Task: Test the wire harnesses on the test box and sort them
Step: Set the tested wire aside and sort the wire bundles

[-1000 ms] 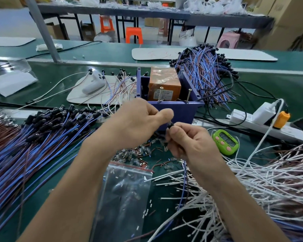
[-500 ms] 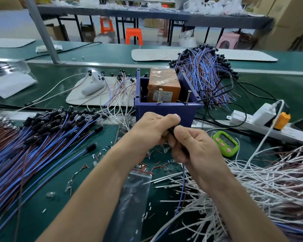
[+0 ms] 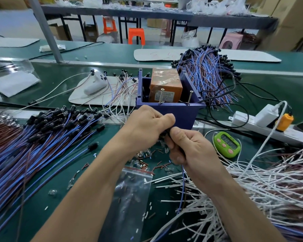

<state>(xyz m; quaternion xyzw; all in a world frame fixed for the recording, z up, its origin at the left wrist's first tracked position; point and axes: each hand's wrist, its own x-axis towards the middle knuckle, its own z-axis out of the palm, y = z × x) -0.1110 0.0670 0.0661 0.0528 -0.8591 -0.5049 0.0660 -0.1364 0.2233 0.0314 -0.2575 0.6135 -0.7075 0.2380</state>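
Both hands are curled together just in front of the purple test box (image 3: pixel 175 111), the left hand (image 3: pixel 147 127) and right hand (image 3: pixel 191 151) pinching the black end (image 3: pixel 166 131) of one blue wire harness (image 3: pixel 182 186), whose lead drops from the right hand into the white wire pile (image 3: pixel 261 189). That lead could snag the tangle and drag strands along, or the small end could slip and be lost among the blue-and-brown pile (image 3: pixel 33 145) on the bench (image 3: pixel 278 88).
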